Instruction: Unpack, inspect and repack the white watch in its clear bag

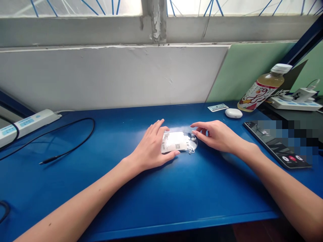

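A clear plastic card holder (174,141) lies flat on the blue desk, with a white printed card and a small QR code showing through it. At its right end are a rounded clear part and a small ball chain (191,151). My left hand (153,146) is at the holder's left end, fingers stretched along the far side and thumb by the near edge, the palm side hidden. Just off the right end, my right hand (214,134) hovers with thumb and forefinger apart, nothing visible between them; its other fingers are curled.
On the right are a phone (277,144), a white earbud case (233,113), a small card (218,107), a drink bottle (261,89) and a power strip (296,103). Another power strip (30,122) and a black cable (75,148) lie left. A wall (113,77) backs the desk (151,201).
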Action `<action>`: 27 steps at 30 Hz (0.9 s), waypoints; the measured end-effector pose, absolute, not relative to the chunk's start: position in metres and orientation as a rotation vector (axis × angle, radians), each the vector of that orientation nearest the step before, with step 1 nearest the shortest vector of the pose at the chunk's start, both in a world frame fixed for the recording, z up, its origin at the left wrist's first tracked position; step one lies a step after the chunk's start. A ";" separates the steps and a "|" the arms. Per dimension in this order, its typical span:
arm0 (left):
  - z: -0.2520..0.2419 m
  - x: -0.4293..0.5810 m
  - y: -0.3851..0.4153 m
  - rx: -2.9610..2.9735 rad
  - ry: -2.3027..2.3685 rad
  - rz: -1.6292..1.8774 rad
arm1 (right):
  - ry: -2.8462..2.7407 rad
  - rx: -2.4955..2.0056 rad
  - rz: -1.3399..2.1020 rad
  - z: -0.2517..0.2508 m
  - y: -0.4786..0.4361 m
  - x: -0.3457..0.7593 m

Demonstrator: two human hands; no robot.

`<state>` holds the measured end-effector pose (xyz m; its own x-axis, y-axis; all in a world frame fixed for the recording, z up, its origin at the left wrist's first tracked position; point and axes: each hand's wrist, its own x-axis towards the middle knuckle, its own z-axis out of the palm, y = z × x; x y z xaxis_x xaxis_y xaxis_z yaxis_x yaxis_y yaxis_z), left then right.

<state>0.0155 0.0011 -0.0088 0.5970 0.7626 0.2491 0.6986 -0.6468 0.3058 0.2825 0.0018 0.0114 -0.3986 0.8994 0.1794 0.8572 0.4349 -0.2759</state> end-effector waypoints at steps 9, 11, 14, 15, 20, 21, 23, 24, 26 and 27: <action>-0.012 0.014 0.002 2.621 1.293 0.389 | -2.214 -1.539 0.617 0.019 -0.003 0.278; -0.011 0.014 0.002 2.626 1.274 0.394 | -2.174 -1.541 0.708 0.020 -0.003 0.279; -0.011 0.014 0.002 2.632 1.270 0.415 | -2.111 -1.627 0.738 0.019 -0.002 0.281; -0.011 0.014 0.002 2.637 1.267 0.420 | -2.084 -1.653 0.775 0.019 -0.002 0.282; -0.010 0.015 0.000 2.653 1.270 0.375 | -2.030 -1.642 0.986 0.020 -0.004 0.281; -0.010 0.016 -0.001 2.655 1.271 0.362 | -2.021 -1.628 0.989 0.021 -0.004 0.279; -0.011 0.016 -0.001 2.663 1.266 0.343 | -1.988 -1.589 0.998 0.021 -0.005 0.277; -0.011 0.016 -0.001 2.668 1.260 0.337 | -1.973 -1.568 1.007 0.020 -0.005 0.275; -0.011 0.016 -0.001 2.674 1.251 0.327 | -1.972 -1.544 1.005 0.018 -0.005 0.272; -0.012 0.016 -0.001 2.673 1.248 0.322 | -1.983 -1.540 0.991 0.016 -0.005 0.271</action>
<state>0.0162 -0.0010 -0.0116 0.6254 0.7708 0.1214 0.7332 -0.6338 0.2466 0.2711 -0.0053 0.0165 -0.2841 0.9551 -0.0844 0.6408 0.1237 -0.7577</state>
